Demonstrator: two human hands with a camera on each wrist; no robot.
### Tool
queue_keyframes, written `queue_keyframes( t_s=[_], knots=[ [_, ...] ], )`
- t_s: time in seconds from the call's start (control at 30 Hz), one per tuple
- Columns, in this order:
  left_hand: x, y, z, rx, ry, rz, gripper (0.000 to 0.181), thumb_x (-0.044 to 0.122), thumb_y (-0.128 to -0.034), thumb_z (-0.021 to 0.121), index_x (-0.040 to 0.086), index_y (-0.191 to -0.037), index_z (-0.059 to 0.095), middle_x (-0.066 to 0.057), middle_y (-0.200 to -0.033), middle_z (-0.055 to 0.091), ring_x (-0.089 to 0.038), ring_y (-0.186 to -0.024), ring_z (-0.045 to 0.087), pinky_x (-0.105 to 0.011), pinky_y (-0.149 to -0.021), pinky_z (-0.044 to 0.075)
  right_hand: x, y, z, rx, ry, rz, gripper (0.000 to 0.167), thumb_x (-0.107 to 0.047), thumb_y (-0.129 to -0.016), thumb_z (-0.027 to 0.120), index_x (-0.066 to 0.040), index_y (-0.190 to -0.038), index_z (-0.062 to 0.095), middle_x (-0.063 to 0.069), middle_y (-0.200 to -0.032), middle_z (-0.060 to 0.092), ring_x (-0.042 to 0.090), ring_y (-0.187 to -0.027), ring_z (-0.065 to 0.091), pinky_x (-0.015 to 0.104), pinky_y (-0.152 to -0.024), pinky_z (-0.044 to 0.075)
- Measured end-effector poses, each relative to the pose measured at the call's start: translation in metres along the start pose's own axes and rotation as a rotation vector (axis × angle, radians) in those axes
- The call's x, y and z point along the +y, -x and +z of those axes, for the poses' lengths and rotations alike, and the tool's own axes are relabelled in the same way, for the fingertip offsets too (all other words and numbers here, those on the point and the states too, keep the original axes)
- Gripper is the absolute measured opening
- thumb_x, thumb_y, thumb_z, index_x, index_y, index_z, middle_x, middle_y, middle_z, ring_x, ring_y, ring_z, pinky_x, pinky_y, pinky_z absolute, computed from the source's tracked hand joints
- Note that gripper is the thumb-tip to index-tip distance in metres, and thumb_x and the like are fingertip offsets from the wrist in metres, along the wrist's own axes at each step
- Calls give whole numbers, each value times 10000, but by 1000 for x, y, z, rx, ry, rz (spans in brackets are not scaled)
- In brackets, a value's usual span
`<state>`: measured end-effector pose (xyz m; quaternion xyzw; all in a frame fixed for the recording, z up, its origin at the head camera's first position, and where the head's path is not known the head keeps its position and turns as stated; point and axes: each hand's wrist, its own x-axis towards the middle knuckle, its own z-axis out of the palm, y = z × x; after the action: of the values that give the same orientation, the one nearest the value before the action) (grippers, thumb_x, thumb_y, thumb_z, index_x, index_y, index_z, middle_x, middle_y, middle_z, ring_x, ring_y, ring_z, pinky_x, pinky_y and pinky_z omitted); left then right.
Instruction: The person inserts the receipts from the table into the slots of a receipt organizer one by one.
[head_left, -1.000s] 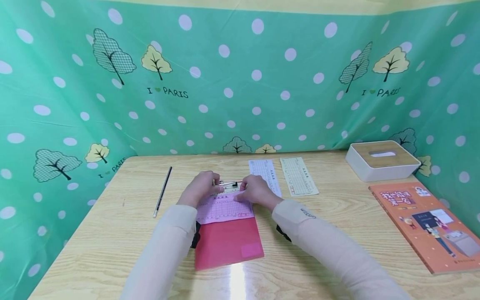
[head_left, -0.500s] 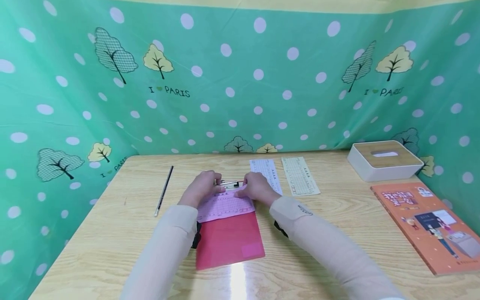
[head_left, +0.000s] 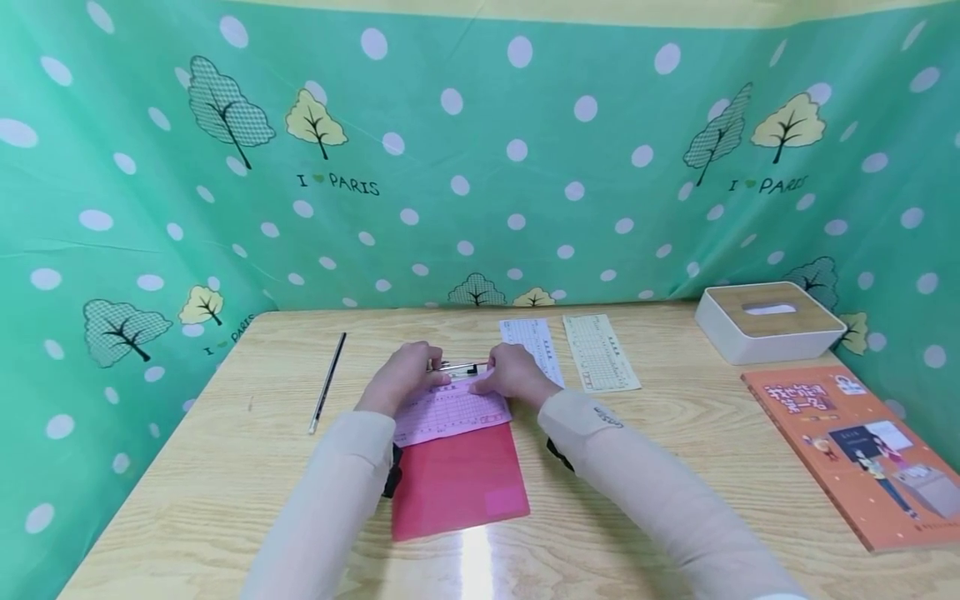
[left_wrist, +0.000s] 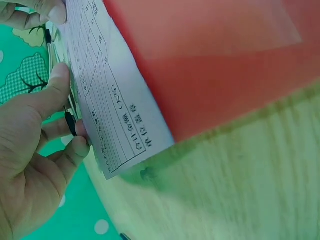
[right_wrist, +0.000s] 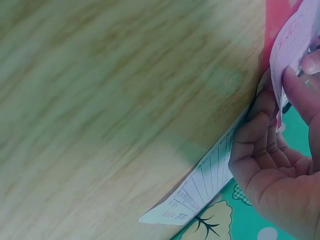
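At far end of the red folder point(head_left: 461, 483), w/ my L hand point(head_left: 400, 378) I grip the metal clip point(head_left: 459, 367), prob. to steady it; w/ my R hand point(head_left: 519, 375) I pinch the pink slip point(head_left: 450, 415), lying over same folder, prob. b/c it may shift.

Paperwork corner: wood-grain table point(head_left: 712, 433), paper slips point(head_left: 450, 412), polka-dot cloth backdrop point(head_left: 480, 200)

Table point(head_left: 675, 417) with red folder point(head_left: 461, 483), book point(head_left: 855, 458)
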<state>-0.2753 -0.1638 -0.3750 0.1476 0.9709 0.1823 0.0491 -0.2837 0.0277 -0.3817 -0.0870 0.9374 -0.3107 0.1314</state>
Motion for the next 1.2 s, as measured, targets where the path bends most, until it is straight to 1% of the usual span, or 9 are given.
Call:
queue_keyframes(
  t_s=[0.17, 0.4, 0.57, 0.67, 0.87, 1.07, 1.2],
  knots=[
    [1, 1, -5, -27, 49, -17, 243, 179, -942, 742, 82, -779, 589, -62, -780, 560, -195, -732, 515, -326, -697, 435, -1, 0, 0, -4, 4, 3, 365, -264, -806, 882, -69, -799, 574, 26, -765, 551, 158, -697, 496, 257, -596, 405],
    [0, -1, -11, -67, 96, -30, 252, 172, -932, 753, 80, -760, 594, -50, -767, 569, -184, -733, 508, -311, -690, 420, -2, -1, -1, -8, -26, 21, 382, -256, -790, 897, -73, -760, 564, 20, -719, 539, 150, -654, 488, 259, -570, 400],
    [-2, -4, -12, -92, 102, -37, 260, 171, -925, 762, 85, -753, 586, -42, -760, 578, -176, -719, 506, -303, -677, 415, 0, -3, -1, -9, -34, 32, 393, -257, -787, 900, -77, -741, 554, 15, -702, 525, 148, -644, 482, 260, -563, 392],
    [-3, -6, -11, -93, 99, -38, 265, 171, -920, 767, 86, -749, 583, -41, -756, 578, -175, -718, 505, -302, -674, 413, 0, -4, -1, -16, -25, 31, 388, -260, -793, 895, -75, -756, 555, 19, -710, 529, 149, -643, 487, 259, -560, 395],
    [-2, -8, -9, -91, 98, -35, 284, 182, -922, 764, 90, -738, 568, -36, -740, 557, -175, -717, 497, -302, -671, 409, 0, -8, 0, -27, 3, 66, 393, -272, -804, 887, -65, -778, 554, 27, -716, 530, 148, -628, 484, 262, -553, 396],
    [-3, -10, -10, -101, 93, -29, 276, 180, -925, 762, 84, -740, 580, -36, -744, 568, -175, -718, 500, -304, -677, 414, -1, -12, 1, -44, 25, 101, 426, -286, -815, 878, -87, -720, 514, 6, -644, 470, 130, -564, 448, 253, -526, 375],
    [-4, -11, -12, -120, 96, -36, 259, 179, -932, 754, 80, -751, 597, -35, -758, 581, -174, -731, 506, -303, -688, 417, -2, -12, 1, -50, 27, 110, 429, -292, -813, 879, -92, -709, 513, 2, -636, 461, 128, -562, 441, 248, -526, 375]
  ],
)
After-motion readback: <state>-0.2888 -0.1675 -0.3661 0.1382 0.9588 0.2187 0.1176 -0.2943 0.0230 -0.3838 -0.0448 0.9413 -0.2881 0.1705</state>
